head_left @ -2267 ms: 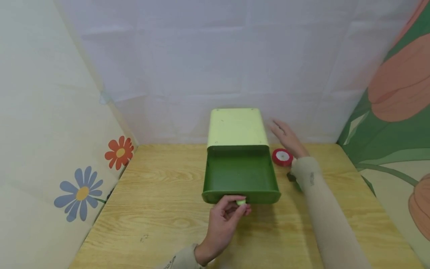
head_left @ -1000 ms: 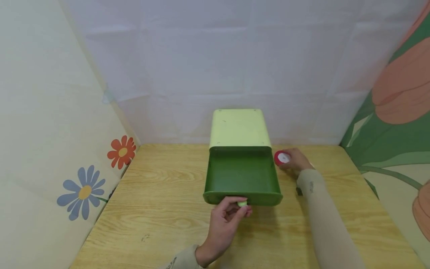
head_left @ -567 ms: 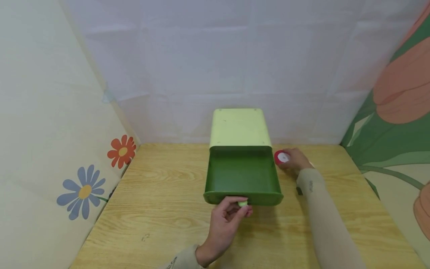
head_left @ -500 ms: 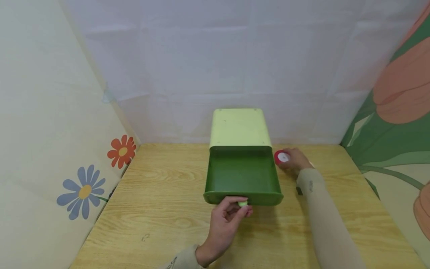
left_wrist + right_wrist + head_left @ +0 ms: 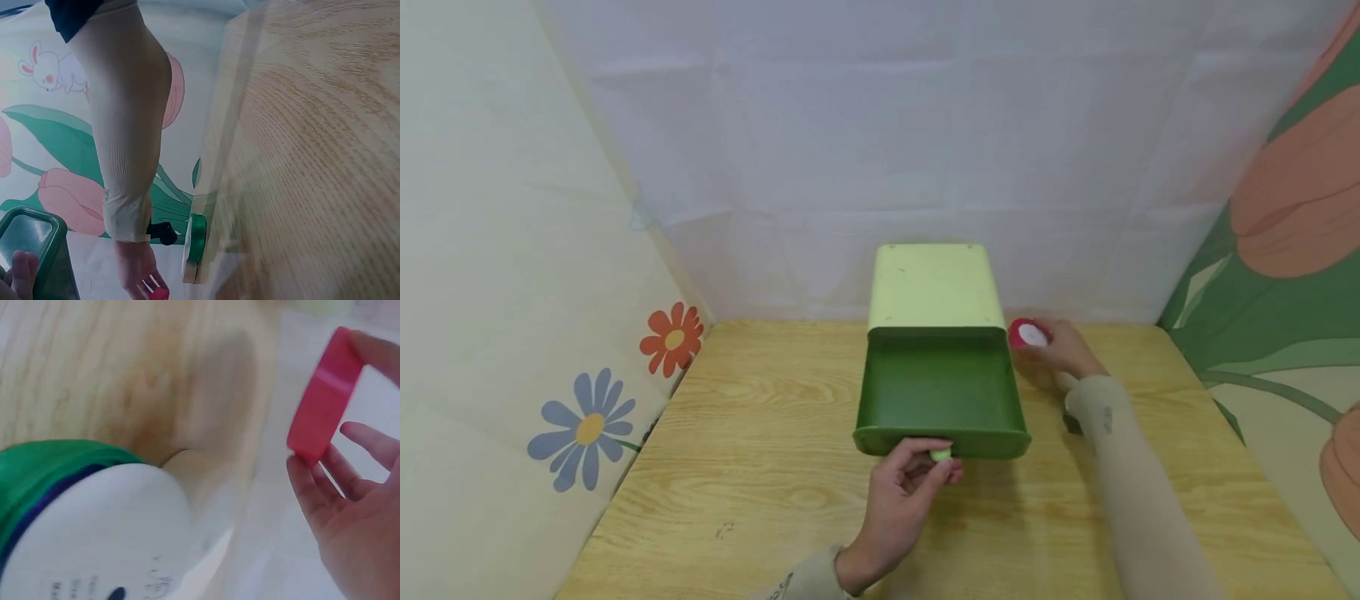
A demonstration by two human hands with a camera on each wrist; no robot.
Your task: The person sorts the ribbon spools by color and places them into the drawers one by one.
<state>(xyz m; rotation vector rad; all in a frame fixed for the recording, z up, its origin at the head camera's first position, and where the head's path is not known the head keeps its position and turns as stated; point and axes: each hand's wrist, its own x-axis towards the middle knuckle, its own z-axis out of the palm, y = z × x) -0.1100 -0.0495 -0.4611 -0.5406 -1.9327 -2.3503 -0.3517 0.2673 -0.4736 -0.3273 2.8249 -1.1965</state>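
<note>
My left hand pinches the pale green knob of a dark green drawer, which stands pulled out of a light green box. Nothing lies inside the drawer. Right of the box, my right hand holds a spool of red ribbon with a white face. The right wrist view shows this red ribbon between thumb and fingers, raised off the wood. Below it, a green ribbon spool with a white printed face rests on the table, mostly hidden under the right forearm in the head view.
The wooden table reaches back to a white cloth wall. Flower-patterned panels flank it left and right. A small black device sits on my right wrist.
My right hand came down from beside the box, took hold of the red ribbon spool, and has now raised it slightly up and back. The left hand stays on the knob.
</note>
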